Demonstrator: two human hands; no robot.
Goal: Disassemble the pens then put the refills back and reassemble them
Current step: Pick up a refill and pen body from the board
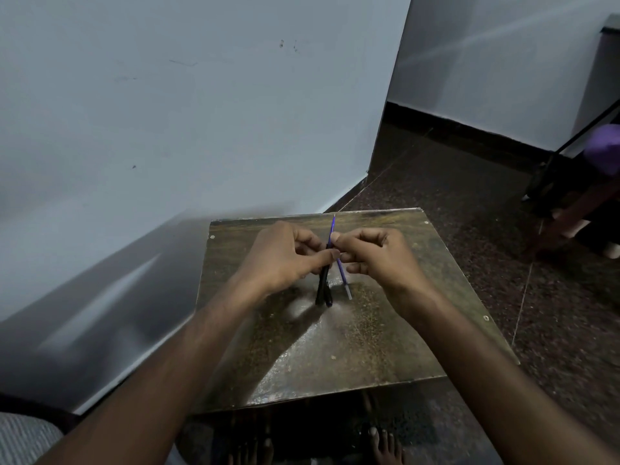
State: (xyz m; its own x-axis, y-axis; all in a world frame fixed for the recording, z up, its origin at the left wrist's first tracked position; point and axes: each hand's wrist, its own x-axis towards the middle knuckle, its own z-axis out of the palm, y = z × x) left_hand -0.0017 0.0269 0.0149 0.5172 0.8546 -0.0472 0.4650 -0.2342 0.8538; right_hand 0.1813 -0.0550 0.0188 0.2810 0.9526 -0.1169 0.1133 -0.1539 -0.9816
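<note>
The left hand [281, 256] closes around dark barrels [323, 286], whose ends hang below its fingers. The right hand [375, 255] pinches a blue refill [332, 229] just beside them; a second refill [345, 280] slants under it. Both hands meet above the table [385, 330], near the wall [167, 112].

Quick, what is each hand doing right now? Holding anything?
Left hand: closed on the black pen barrels.
Right hand: closed, pinching the thin purple refill.
</note>
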